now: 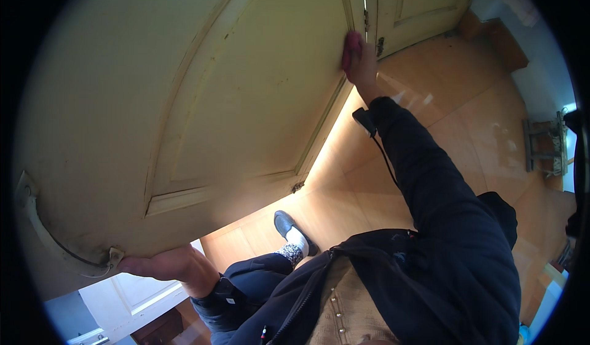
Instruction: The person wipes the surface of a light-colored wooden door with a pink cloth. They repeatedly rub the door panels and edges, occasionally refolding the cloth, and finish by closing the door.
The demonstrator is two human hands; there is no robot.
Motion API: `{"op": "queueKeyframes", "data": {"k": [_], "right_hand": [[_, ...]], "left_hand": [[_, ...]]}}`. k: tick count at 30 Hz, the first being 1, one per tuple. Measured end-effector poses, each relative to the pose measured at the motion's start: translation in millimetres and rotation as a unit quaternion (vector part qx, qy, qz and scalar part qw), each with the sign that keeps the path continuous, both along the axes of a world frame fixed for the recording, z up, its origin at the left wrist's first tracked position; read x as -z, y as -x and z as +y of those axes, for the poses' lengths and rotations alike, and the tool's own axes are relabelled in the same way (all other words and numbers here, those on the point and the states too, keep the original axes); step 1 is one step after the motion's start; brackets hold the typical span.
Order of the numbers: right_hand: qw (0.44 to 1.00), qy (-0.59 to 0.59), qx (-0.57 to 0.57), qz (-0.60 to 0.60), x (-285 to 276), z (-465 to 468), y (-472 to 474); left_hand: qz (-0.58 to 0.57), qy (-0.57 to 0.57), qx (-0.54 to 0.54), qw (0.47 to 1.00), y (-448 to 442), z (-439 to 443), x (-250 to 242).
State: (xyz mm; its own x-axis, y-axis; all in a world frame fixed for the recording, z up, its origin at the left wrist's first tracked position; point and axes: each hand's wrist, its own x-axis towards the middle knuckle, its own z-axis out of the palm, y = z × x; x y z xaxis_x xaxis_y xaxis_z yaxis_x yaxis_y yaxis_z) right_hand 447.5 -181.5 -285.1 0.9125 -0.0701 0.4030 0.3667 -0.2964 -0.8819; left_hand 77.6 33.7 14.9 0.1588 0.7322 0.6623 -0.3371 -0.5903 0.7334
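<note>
A cream panelled door [230, 133] with raised mouldings fills the upper left, its surface marked by brown streaks. My right hand [364, 71], arm stretched out, presses a dark red cloth [352, 50] against the moulding near the door's hinge side. Hand and cloth are slightly blurred. My left hand [168, 265] holds the door's near edge beside the lower end of a curved pull handle [46, 234]; the fingers behind the edge are hidden. Dark smudges surround the handle's lower mount.
Another cream door panel [424, 8] adjoins at the hinge [367, 20]. Tiled floor [415, 128] lies below, with my shoe [285, 223] near the door. A small wooden stool [546, 144] stands by the right wall. A black device [364, 121] with a cable hangs at my right sleeve.
</note>
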Motion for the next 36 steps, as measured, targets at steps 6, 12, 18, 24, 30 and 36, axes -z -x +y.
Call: {"op": "queueKeyframes", "data": {"k": [6,12,18,24,30,36], "right_hand": [[0.959,0.136,-0.009,0.247,37,-35,14],[0.982,0.053,0.058,0.169,63,-26,-15],[0.971,0.064,-0.001,0.231,93,-11,0],[0.928,-0.090,-0.066,0.356,100,32,88],[0.893,-0.062,-0.157,0.418,89,75,215],[0.829,-0.025,-0.284,0.480,59,89,303]], "left_hand": [[0.083,-0.076,-0.076,0.991,-1,13,-4],[0.036,-0.022,-0.060,0.997,3,6,4],[0.133,-0.182,-0.095,0.970,23,37,15],[-0.068,-0.027,0.401,0.913,36,70,33],[0.008,-0.074,0.164,0.984,20,43,25],[0.142,-0.334,-0.042,0.931,14,29,14]]}}
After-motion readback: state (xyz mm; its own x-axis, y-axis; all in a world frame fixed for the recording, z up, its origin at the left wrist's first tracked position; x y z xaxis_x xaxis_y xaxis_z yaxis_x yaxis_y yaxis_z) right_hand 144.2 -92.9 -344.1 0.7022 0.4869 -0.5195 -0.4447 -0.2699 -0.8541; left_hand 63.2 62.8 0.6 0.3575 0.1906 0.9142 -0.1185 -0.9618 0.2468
